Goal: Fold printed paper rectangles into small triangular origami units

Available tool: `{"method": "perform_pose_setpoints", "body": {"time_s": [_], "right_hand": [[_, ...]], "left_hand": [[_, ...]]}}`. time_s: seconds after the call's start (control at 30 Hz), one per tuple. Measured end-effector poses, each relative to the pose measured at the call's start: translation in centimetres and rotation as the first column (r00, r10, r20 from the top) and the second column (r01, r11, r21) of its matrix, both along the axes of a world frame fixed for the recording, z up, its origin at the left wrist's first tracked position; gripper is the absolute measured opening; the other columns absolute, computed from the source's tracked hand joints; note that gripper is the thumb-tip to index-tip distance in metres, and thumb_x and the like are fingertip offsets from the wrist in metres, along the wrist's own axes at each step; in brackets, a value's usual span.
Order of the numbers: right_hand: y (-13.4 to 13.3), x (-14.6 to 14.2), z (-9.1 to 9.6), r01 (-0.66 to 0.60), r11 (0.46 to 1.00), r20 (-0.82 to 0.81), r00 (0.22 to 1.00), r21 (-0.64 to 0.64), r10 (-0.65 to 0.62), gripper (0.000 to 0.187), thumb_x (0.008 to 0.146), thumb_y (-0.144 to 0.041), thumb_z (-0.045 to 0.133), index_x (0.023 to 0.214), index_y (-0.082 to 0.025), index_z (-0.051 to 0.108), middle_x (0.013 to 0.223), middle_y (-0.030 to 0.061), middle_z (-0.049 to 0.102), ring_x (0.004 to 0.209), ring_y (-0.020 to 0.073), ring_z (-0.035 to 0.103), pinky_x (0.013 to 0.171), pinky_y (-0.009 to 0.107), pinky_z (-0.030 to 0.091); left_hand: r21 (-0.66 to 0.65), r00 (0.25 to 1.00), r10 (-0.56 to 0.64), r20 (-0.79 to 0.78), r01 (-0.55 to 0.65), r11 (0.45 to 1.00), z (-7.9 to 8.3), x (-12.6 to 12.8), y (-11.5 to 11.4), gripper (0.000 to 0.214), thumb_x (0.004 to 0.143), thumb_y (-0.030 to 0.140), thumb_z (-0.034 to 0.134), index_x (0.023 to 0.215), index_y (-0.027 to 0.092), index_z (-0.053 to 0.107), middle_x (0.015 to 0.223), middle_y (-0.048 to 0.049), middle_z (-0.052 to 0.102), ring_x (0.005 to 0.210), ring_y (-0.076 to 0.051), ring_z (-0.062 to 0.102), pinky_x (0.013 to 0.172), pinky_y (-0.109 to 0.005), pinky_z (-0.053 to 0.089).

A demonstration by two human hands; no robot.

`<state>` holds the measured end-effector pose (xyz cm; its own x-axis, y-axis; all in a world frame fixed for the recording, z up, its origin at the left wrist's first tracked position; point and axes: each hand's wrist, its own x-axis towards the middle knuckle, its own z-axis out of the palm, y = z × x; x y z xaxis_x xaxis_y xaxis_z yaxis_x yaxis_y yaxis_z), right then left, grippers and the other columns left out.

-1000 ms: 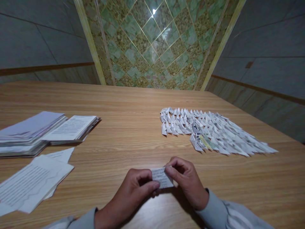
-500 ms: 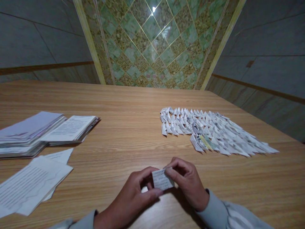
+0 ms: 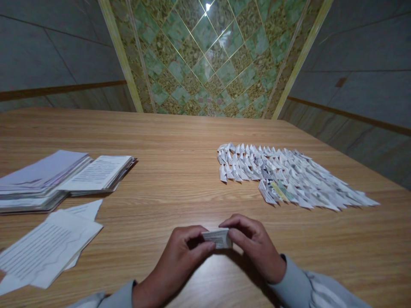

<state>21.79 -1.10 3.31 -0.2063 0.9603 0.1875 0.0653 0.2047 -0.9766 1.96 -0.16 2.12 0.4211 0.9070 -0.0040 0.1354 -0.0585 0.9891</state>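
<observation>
A small folded piece of printed paper (image 3: pixel 221 238) is held between both hands, just above the near part of the table. My left hand (image 3: pixel 184 252) pinches its left end, thumb in front and fingers behind. At the right end, my right hand (image 3: pixel 253 244) grips it between thumb and fingers. The paper is tilted, so its printed face looks narrow. Rows of folded paper pieces (image 3: pixel 289 175) with pointed tips stand close together beyond my right hand.
On the left lie a stack of papers (image 3: pixel 41 171) and a smaller pile of printed sheets (image 3: pixel 99 171). Nearer me are loose torn sheets (image 3: pixel 54 244) with printed lines. Everything rests on a wood-grain table (image 3: pixel 167 171); a tiled wall (image 3: pixel 205 64) rises behind it.
The folded paper has tipped, so less of its printed face shows. My right thumb has moved from its face toward its right edge. Both hands still hold it.
</observation>
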Motion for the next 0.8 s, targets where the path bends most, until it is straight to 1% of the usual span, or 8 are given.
{"method": "perform_pose_setpoints", "body": {"time_s": [0.1, 0.17, 0.3, 0.4, 0.5, 0.57, 0.67, 0.8], "right_hand": [[0.0, 0.1, 0.2, -0.004, 0.979, 0.178, 0.983, 0.205, -0.033, 0.017, 0.085, -0.035, 0.069, 0.086, -0.018, 0.071, 0.072, 0.0027, 0.066, 0.067, 0.0161, 0.058, 0.061, 0.027, 0.042], [0.0, 0.2, 0.2, -0.029, 0.922, 0.296, 0.950, 0.386, -0.094, 0.012, 0.089, -0.025, 0.066, 0.081, -0.018, 0.069, 0.068, 0.0023, 0.065, 0.067, 0.0162, 0.056, 0.062, 0.028, 0.040], [0.0, 0.6, 0.3, -0.064, 0.789, 0.425, 0.867, 0.612, -0.259, 0.012, 0.094, -0.019, 0.058, 0.087, -0.018, 0.067, 0.076, 0.0047, 0.066, 0.073, 0.0182, 0.053, 0.067, 0.031, 0.037], [0.2, 0.8, 0.1, -0.093, 0.751, 0.486, 0.812, 0.654, -0.322, 0.019, 0.098, -0.020, 0.051, 0.085, -0.017, 0.065, 0.077, 0.0051, 0.065, 0.074, 0.0188, 0.050, 0.067, 0.032, 0.033], [0.4, 0.9, -0.1, -0.143, 0.747, 0.556, 0.759, 0.649, -0.338, 0.030, 0.101, -0.024, 0.045, 0.080, -0.017, 0.064, 0.073, 0.0047, 0.063, 0.073, 0.0187, 0.047, 0.067, 0.032, 0.031], [0.5, 0.9, -0.4, -0.175, 0.754, 0.600, 0.726, 0.634, -0.336, 0.033, 0.102, -0.027, 0.043, 0.078, -0.017, 0.064, 0.073, 0.0048, 0.062, 0.074, 0.0188, 0.046, 0.068, 0.032, 0.030], [0.6, 0.9, -0.8, -0.214, 0.763, 0.646, 0.691, 0.610, -0.323, 0.034, 0.102, -0.026, 0.044, 0.076, -0.017, 0.064, 0.073, 0.0046, 0.062, 0.075, 0.0186, 0.046, 0.068, 0.032, 0.029], [0.8, 1.1, -1.2, -0.271, 0.773, 0.701, 0.650, 0.573, -0.293, 0.027, 0.098, -0.021, 0.053, 0.074, -0.018, 0.063, 0.072, 0.0032, 0.061, 0.073, 0.0179, 0.044, 0.067, 0.031, 0.029]], "left_hand": [[0.054, 1.000, 0.025, 0.003, -0.025, 0.998, 0.4, -0.1, 0.1, 0.011, 0.083, 0.023, 0.064, 0.081, 0.016, 0.073, 0.077, -0.0040, 0.073, 0.072, -0.018, 0.064, 0.066, -0.026, 0.048], [0.196, 0.999, 0.023, -0.041, -0.014, 0.980, 0.5, -0.2, 0.3, 0.012, 0.084, 0.017, 0.062, 0.086, 0.019, 0.073, 0.085, -0.0047, 0.075, 0.079, -0.020, 0.066, 0.073, -0.029, 0.050], [0.519, 0.979, 0.140, -0.146, -0.045, 0.854, 0.3, -0.7, 0.6, 0.030, 0.086, 0.008, 0.055, 0.108, 0.023, 0.069, 0.112, -0.0079, 0.071, 0.103, -0.023, 0.062, 0.090, -0.038, 0.048], [0.629, 0.976, 0.134, -0.171, 0.003, 0.778, 0.5, -0.8, 0.6, 0.035, 0.090, 0.004, 0.045, 0.115, 0.022, 0.062, 0.109, -0.0087, 0.069, 0.101, -0.022, 0.061, 0.086, -0.036, 0.049], [0.641, 0.975, 0.021, -0.219, 0.128, 0.757, 0.7, -0.8, 0.4, 0.035, 0.091, 0.002, 0.042, 0.114, 0.020, 0.060, 0.102, -0.0082, 0.069, 0.093, -0.021, 0.061, 0.081, -0.034, 0.049], [0.631, 0.959, -0.023, -0.282, 0.204, 0.749, 0.7, -0.7, 0.3, 0.026, 0.092, 0.006, 0.045, 0.108, 0.019, 0.061, 0.094, -0.0072, 0.069, 0.086, -0.020, 0.060, 0.076, -0.033, 0.048], [0.645, 0.918, -0.010, -0.395, 0.285, 0.709, 0.6, -0.6, 0.4, 0.009, 0.095, 0.018, 0.054, 0.098, 0.019, 0.063, 0.086, -0.0060, 0.068, 0.079, -0.020, 0.059, 0.071, -0.031, 0.046], [0.663, 0.875, 0.019, -0.483, 0.352, 0.660, 0.0, -0.5, 0.6, 0.014, 0.098, 0.025, 0.052, 0.098, 0.019, 0.065, 0.085, -0.0057, 0.068, 0.078, -0.020, 0.060, 0.069, -0.030, 0.046]]}}
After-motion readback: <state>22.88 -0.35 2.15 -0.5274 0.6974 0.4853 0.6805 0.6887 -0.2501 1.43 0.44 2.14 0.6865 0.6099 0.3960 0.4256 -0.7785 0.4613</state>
